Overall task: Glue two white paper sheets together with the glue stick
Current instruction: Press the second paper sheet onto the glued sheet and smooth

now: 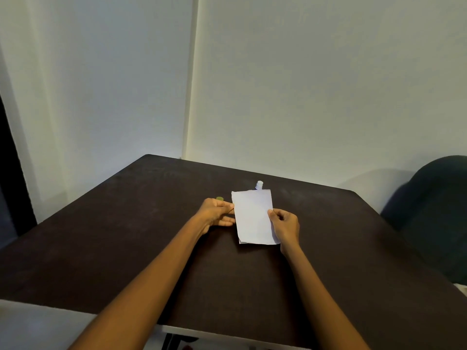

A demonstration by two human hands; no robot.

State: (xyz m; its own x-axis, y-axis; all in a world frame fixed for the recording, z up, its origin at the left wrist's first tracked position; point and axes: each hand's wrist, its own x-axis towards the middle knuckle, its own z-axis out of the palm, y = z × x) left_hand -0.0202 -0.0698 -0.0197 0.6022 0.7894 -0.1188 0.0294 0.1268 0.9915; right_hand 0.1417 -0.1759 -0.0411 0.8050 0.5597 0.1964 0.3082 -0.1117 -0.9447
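White paper sheets [252, 215] are held just above the dark table [126, 236], one lying over the other, with a second edge peeking out at the bottom left. My left hand [216, 214] pinches their left edge. My right hand [284, 226] grips the right edge, thumb on top. A small white object, perhaps the glue stick [259, 184], stands upright just behind the sheets' top edge. A small yellow-green cap [219, 198] sits behind my left hand, partly hidden by it.
A dark chair back [434, 210] stands at the table's right side. White walls close off the far edges of the table. A white surface [38, 327] lies at the near left corner.
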